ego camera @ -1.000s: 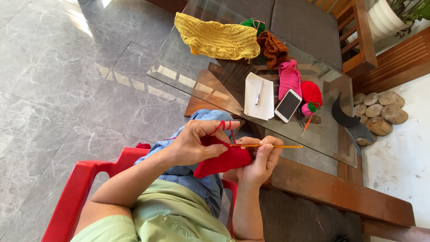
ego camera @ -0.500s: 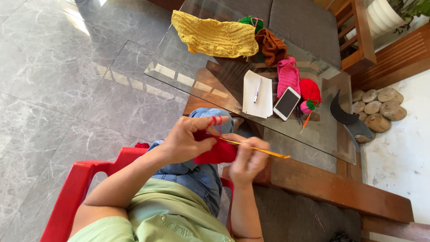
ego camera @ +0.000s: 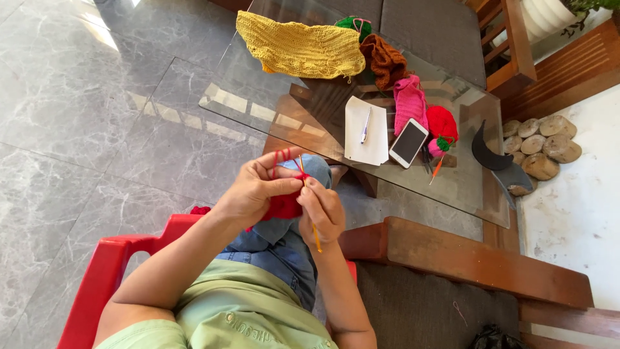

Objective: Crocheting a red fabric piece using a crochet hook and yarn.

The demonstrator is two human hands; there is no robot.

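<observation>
I sit in a red plastic chair (ego camera: pixel 110 271) and look down at my lap. My left hand (ego camera: pixel 255 187) pinches a small red crocheted piece (ego camera: pixel 283 207), with red yarn wound around its raised fingers. My right hand (ego camera: pixel 323 210) grips an orange crochet hook (ego camera: pixel 315 236); the hook's shaft points down past the hand and its tip sits at the red piece. Both hands meet over my knee in blue jeans.
A glass-topped table (ego camera: pixel 258 97) ahead carries a yellow crocheted piece (ego camera: pixel 300 48), brown, green and pink pieces, red yarn (ego camera: pixel 442 123), a paper with a pen (ego camera: pixel 365 129) and a phone (ego camera: pixel 409 142). A wooden bench edge (ego camera: pixel 465 258) runs on my right. Grey marble floor lies to the left.
My hands have drawn closer together and higher over my knee. The hook, which pointed out to the right, now hangs downward in my right hand. The red piece is more bunched.
</observation>
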